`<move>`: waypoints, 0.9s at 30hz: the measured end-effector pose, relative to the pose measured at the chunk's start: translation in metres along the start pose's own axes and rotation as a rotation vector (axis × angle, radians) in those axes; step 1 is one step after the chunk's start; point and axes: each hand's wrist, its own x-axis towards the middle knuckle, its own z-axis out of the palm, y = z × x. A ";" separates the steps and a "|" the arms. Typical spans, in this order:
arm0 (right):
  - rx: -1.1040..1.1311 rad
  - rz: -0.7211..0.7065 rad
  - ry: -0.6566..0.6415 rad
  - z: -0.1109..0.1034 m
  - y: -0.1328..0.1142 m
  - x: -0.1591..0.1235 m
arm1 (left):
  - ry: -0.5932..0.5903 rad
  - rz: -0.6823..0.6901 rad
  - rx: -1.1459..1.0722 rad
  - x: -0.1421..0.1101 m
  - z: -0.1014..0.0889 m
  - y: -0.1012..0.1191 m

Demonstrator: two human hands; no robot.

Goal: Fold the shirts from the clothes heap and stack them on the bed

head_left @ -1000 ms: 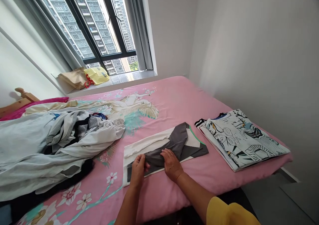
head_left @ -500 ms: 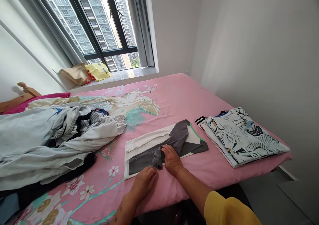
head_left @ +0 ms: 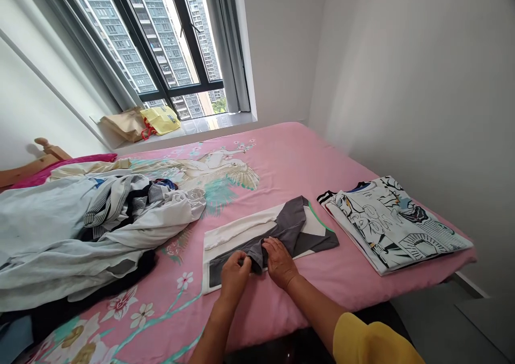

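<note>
A white and dark grey T-shirt [head_left: 241, 230] with green neck trim lies partly folded on the bed, one grey sleeve turned over toward me. My left hand [head_left: 235, 274] is closed, its thumb and fingers pinching the shirt's grey sleeve near the shirt's near edge. My right hand [head_left: 279, 261] rests on the grey fabric just to the right, fingers stretched out and lying fairly flat. Part of the sleeve end is hidden by my fingers.
On the right stands a stack of folded shirts [head_left: 394, 224], the top one white with black print. A loose heap of clothes [head_left: 100, 224] covers the bed's left side. The pink flowered sheet [head_left: 281, 160] lies under everything. Bags [head_left: 161, 119] sit on the window sill.
My left hand has moved up and forward onto the sleeve's end and now pinches it. My right hand stays in nearly the same place. The view has shifted slightly.
</note>
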 end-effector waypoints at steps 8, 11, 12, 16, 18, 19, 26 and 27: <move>0.005 0.005 -0.004 -0.001 0.000 0.000 | 0.030 -0.277 -0.234 0.009 -0.017 -0.033; 0.000 -0.005 0.002 0.000 0.000 -0.001 | 0.011 -0.381 -0.284 0.015 -0.012 -0.035; -0.002 -0.008 0.006 0.000 -0.001 -0.001 | 0.009 -0.411 -0.300 0.018 -0.010 -0.034; 0.007 -0.019 0.022 0.002 0.000 0.000 | 0.012 -0.468 -0.351 0.030 -0.009 -0.034; 0.024 -0.030 0.040 -0.001 0.000 0.001 | -0.007 -0.488 -0.379 0.032 -0.010 -0.032; 0.036 -0.046 0.056 -0.003 -0.001 0.001 | -0.027 -0.497 -0.399 0.032 -0.011 -0.030; 0.240 -0.369 0.026 -0.038 -0.034 -0.027 | -0.179 -0.471 -0.563 0.034 -0.024 0.013; 0.282 -0.425 -0.030 -0.040 -0.043 -0.034 | -0.194 -0.453 -0.577 0.037 -0.026 0.025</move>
